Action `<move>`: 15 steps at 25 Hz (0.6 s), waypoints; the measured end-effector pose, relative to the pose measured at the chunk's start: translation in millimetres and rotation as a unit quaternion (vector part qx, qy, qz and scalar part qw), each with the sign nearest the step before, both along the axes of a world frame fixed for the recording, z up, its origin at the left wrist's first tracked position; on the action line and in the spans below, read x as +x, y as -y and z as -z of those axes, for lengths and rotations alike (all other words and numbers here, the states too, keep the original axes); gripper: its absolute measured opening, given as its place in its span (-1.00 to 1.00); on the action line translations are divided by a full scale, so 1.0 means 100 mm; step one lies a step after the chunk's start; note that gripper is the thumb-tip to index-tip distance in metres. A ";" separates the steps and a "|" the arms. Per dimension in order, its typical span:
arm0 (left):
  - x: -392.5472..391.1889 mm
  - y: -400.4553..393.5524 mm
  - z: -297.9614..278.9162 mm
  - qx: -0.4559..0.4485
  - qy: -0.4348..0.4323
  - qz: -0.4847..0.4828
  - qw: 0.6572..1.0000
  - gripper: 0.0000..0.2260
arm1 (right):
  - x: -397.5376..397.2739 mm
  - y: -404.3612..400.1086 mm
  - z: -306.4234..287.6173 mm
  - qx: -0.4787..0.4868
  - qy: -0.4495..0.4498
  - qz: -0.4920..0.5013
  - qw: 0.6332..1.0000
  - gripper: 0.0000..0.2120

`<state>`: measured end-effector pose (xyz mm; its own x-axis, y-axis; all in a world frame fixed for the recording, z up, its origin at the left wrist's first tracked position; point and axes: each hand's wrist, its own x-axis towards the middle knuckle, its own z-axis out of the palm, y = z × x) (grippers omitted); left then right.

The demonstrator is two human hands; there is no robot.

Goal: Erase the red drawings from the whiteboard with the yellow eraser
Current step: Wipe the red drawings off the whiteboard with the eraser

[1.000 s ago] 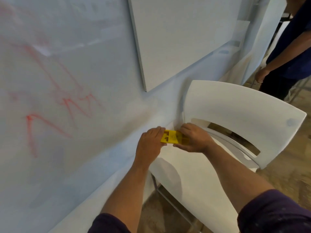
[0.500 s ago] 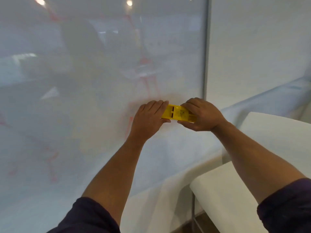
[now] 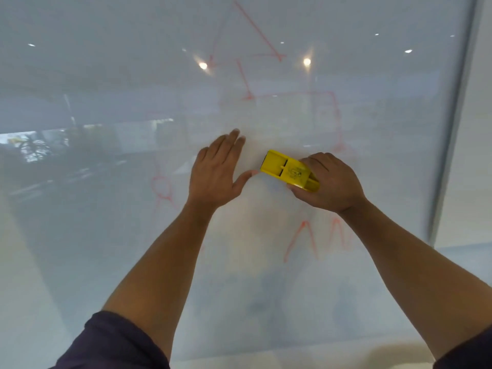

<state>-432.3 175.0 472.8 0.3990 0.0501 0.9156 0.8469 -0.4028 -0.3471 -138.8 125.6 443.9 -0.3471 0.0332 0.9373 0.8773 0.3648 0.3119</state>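
A glossy whiteboard (image 3: 106, 235) fills the view. Red drawings (image 3: 300, 241) cover it: zigzag peaks at lower right, a faint box and arrows (image 3: 255, 27) above my hands, a small stick figure (image 3: 162, 190) at the left. My right hand (image 3: 332, 182) grips the yellow eraser (image 3: 285, 171) by its right end and holds it against the board at mid-height. Just left of the eraser, my left hand (image 3: 215, 174) is spread with fingers apart, its thumb a short gap from the eraser's tip.
The whiteboard's grey right edge (image 3: 452, 129) runs down the right side, with a white wall panel (image 3: 476, 182) beyond it. Ceiling lights and a room reflect in the board's surface.
My left hand has let go of the eraser and spread out beside it. The view has swung up from the white chair onto the board; my right hand keeps the eraser.
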 end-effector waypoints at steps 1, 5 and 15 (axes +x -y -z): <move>-0.19 0.00 -0.06 0.005 0.016 -0.014 1.000 -0.36 | -0.10 -0.04 -0.05 0.008 -0.003 -0.002 1.000 -0.59; -0.89 0.02 -0.27 0.007 0.078 -0.077 0.994 -0.32 | -0.42 -0.16 -0.30 0.031 -0.016 -0.011 0.999 -0.58; -1.90 -0.21 -0.57 -0.040 0.196 -0.099 0.975 -0.46 | -0.81 -0.31 -1.25 0.108 0.019 0.060 0.992 -0.44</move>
